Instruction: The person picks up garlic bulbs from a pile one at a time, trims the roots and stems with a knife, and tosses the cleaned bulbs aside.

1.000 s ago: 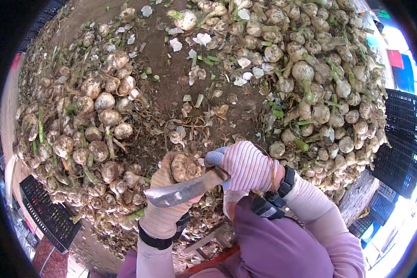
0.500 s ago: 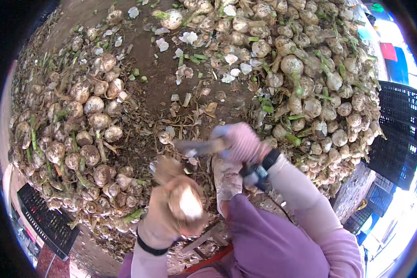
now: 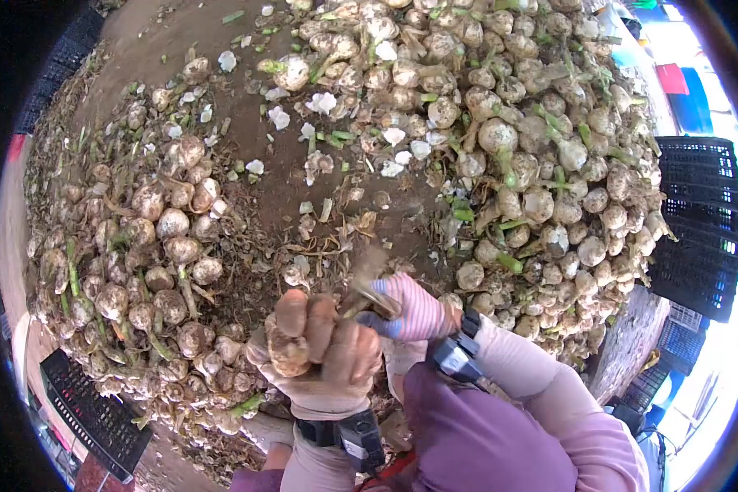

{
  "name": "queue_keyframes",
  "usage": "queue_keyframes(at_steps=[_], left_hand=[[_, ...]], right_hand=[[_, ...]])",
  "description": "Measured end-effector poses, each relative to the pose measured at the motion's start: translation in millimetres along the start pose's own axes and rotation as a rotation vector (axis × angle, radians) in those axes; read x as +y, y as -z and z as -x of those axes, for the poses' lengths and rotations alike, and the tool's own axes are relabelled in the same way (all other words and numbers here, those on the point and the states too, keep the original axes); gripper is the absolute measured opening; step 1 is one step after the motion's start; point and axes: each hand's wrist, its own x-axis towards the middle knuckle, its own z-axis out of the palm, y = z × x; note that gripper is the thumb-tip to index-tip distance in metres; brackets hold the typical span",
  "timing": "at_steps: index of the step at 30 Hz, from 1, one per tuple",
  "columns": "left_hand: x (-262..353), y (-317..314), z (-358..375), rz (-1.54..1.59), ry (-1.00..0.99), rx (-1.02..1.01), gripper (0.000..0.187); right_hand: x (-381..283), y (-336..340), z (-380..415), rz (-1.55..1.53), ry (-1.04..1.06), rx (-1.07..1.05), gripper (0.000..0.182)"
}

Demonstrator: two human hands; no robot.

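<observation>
Both hands work low over the near edge of the dirt ground (image 3: 258, 98), close together. Left hand (image 3: 336, 340), in a soiled glove, palm turned up: fingers curled, closed around a garlic bulb (image 3: 289, 353), which sits at the finger side of the hand, roots and skin caked with soil. Fingers partly blurred. Right hand (image 3: 414, 307), striped glove, closed on the handle of a knife (image 3: 385, 302); blade smeared by motion, pointing up and away from the person, its exact edge unclear. Something greenish and stalk-like between the hands, too blurred to name. Dark wrist devices: one on the left wrist (image 3: 361, 443), one on the right (image 3: 459, 357). Purple cloth (image 3: 484, 426) over the person's leg, just below the right hand. Ground carries two heaps: left heap (image 3: 172, 223) along its left side, bulbs with dry leaves and some green stalks; right heap (image 3: 541, 205), denser, running from the far edge down the right side. Between them, bare brown soil with pale peelings (image 3: 321, 103) and cut green bits, thickest toward the far edge. Black crate (image 3: 697, 221) beyond the right edge; another crate (image 3: 94, 410) off the near left corner.
</observation>
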Motion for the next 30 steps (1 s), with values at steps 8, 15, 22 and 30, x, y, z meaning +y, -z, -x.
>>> queue_keyframes(at_steps=[8,15,22,30], left_hand=[[-40.2,-41.3,-14.8,-0.36,0.29,0.282,0.04],[35.3,31.4,52.1,-1.533,0.1,0.721,0.037],[73.2,87.8,136.0,-0.762,0.45,1.137,0.038],[40.1,153.4,99.4,-1.291,-0.128,0.865,0.06]], right_hand=[[28.0,3.8,32.2,-0.578,-0.381,0.277,0.013],[26.0,8.1,44.6,-0.558,-0.468,0.481,0.013],[24.1,-3.5,36.3,-0.516,-0.426,0.384,0.014],[10.8,-1.5,28.9,-0.484,-0.441,0.327,0.011]])
